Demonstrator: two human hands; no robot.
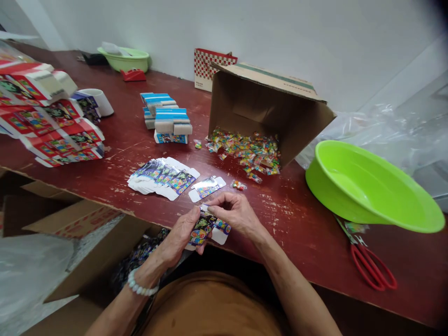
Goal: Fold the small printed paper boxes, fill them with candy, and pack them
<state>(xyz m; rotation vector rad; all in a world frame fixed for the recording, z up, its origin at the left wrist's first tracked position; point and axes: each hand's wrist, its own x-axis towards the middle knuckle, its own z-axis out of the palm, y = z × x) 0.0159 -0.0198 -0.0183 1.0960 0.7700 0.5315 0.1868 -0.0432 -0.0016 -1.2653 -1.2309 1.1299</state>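
Observation:
At the table's front edge, my left hand (182, 233) grips a small dark printed carton (202, 226), thumb on its face and fingers beneath. The fingers of my right hand (236, 212) are closed in a pinch at the carton's white top flap. Part of another printed carton (221, 231) with a white flap shows below my right hand; whether it is held or lies on the table I cannot tell. Just beyond my hands are a single flat carton (207, 188), a fanned stack of flat cartons (163, 177) and a small clear packet of colourful candies (239, 185).
A cardboard box (259, 107) lies on its side, candy packets (248, 151) spilling out. At right are a green basin (367, 186) and red-handled scissors (373, 266). Blue bundled cartons (171, 119) and red bundled cartons (59, 121) stand left. Below the edge sits an open cardboard box (101, 252).

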